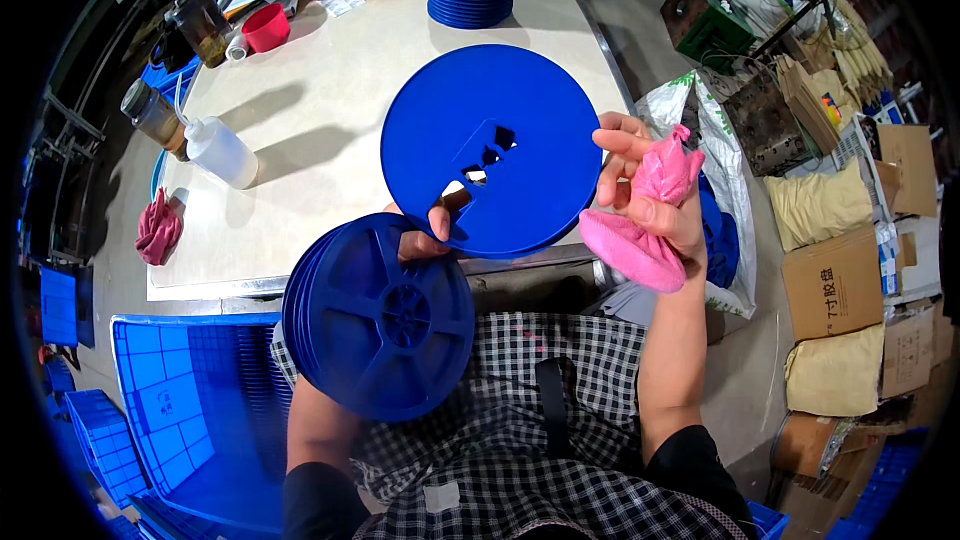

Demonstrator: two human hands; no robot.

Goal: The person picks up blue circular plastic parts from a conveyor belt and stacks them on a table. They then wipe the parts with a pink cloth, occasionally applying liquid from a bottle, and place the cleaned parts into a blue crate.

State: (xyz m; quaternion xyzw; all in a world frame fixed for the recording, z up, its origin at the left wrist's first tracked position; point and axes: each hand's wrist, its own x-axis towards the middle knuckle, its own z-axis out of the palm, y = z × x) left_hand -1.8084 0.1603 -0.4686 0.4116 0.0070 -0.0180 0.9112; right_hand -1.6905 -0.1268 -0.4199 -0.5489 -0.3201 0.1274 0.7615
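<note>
**Disc (530, 170) raised, cloth (632, 252) near its right edge**

The step in hand looks like wiping or checking the disc, which is held tilted above the near edge of the bench (340, 90). The left hand (422, 245) appears to pinch its near left rim; the reels (400, 360), leaning just in front, hide much of that grip. The right hand (670, 220) has the pink cloth bunched between thumb and fingers, with 2 fingers extended toward the disc's right rim; whether they touch it is unclear. The next move seems to call for a steady left grip and a light pass of the cloth that does not snag in the disc's cutouts.

As for writing, the carton (835, 280) at the right bears 1 line of large, dark print, legible and including a numeral. The crate (165, 390) at the near left has a faint mark, too unclear to read. No lettering can be made out on the disc.
</note>
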